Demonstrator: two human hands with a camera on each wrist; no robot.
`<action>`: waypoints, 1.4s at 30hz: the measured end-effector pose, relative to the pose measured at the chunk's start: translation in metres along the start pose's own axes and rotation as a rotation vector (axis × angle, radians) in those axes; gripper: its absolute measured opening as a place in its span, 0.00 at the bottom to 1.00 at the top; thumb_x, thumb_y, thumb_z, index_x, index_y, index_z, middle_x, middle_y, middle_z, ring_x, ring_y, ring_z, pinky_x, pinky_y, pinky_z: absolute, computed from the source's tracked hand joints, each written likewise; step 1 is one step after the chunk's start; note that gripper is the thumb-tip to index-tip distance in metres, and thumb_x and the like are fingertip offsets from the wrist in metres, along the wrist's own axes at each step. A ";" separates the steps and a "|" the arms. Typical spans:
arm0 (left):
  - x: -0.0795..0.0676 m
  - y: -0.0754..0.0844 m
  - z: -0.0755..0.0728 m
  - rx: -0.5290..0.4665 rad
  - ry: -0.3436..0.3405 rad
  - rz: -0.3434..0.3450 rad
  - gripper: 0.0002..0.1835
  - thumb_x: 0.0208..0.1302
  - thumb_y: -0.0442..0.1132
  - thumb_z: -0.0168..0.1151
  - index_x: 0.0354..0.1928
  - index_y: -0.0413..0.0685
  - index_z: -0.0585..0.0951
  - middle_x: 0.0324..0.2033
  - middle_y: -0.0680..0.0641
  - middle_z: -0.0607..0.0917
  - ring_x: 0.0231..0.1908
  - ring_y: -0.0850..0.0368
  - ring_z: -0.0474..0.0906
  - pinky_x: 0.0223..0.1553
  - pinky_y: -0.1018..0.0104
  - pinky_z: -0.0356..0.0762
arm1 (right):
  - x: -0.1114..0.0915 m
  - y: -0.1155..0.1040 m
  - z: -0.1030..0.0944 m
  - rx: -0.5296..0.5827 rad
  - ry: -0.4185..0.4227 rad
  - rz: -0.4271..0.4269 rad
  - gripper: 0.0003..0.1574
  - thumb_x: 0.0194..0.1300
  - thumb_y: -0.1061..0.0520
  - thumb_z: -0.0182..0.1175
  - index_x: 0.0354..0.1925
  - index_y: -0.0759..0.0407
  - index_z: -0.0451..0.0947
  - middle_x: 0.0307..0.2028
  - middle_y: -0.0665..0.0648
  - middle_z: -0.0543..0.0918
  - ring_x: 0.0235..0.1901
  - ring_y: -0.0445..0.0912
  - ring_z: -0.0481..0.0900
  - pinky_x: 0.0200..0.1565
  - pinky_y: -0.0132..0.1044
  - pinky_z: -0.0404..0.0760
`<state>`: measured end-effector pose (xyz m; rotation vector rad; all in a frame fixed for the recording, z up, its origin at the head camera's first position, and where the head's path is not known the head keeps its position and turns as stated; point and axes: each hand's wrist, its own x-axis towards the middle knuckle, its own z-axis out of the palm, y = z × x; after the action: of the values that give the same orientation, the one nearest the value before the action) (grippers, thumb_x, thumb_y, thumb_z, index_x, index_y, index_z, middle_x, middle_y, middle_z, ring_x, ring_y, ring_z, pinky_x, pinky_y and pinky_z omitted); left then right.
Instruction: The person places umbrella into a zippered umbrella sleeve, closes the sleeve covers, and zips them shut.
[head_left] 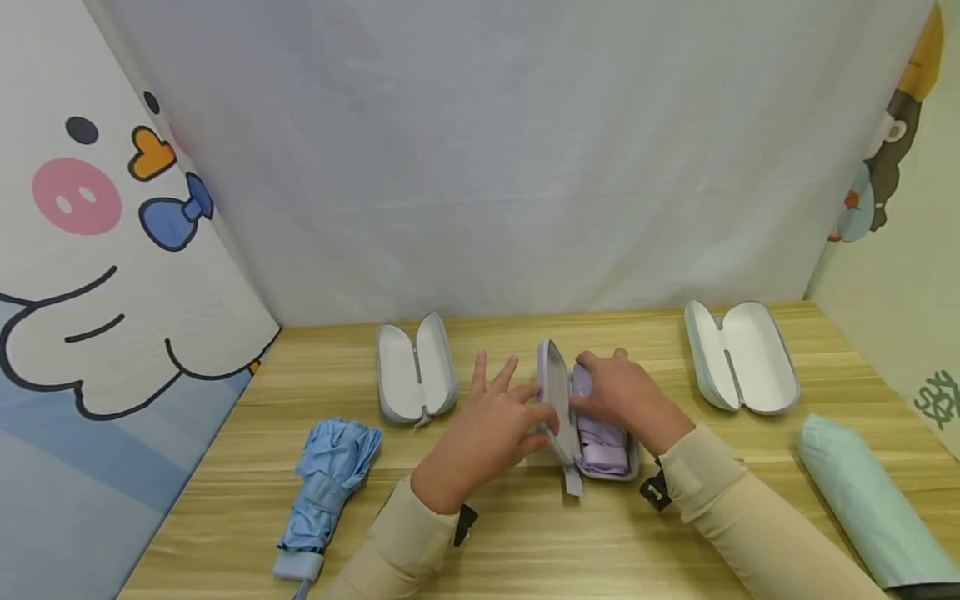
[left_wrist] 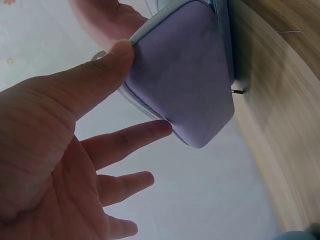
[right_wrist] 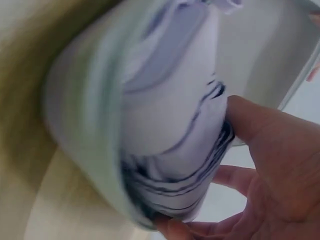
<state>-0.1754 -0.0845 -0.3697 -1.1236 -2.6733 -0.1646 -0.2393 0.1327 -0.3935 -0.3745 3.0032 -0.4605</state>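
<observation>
- Blue folded umbrella (head_left: 322,492) far L on the wood table (head_left: 540,554), handle end toward the person.
- Small case (head_left: 393,375) next, behind it & a bit R: white-lined, standing open.
- L hand (head_left: 491,425): thumb + index pinch the edge of the raised lid of the lilac case (left_wrist: 185,75); other fingers spread.
- Lilac case sits mid-table, btwn the hands, lid tipped up on its L side.
- Lilac umbrella (head_left: 602,454) lies lengthwise inside the case's R half.
- R hand (head_left: 618,392): thumb one side, fingers the other, gripping the far end of the lilac umbrella.
- Big case (head_left: 761,358), back R: open, white inside, pale green outside.
- Mint umbrella (head_left: 866,500) far R, lying at a slant, near end cut off by the frame.
- L wrist view only: lid's smooth outer face, plus a small dark tab low on the case.
- R wrist view only: dark-edged fabric folds at the gripped end, tho partly blurred.
- Count: 3 umbrellas (blue, lilac, mint), 3 cases, all open, 1 w/ an umbrella in it; 2 hands.
</observation>
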 end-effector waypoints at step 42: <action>0.009 0.016 0.058 -0.241 -0.248 0.020 0.36 0.76 0.63 0.53 0.81 0.67 0.60 0.80 0.56 0.53 0.78 0.43 0.51 0.70 0.29 0.53 | -0.011 0.056 -0.003 0.681 -0.202 0.178 0.43 0.78 0.42 0.56 0.67 0.79 0.62 0.56 0.77 0.75 0.36 0.53 0.84 0.36 0.45 0.86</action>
<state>-0.1803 -0.0563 -0.4227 -1.3187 -2.9192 -0.3766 -0.2419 0.1884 -0.4073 -0.0850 2.4530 -1.2693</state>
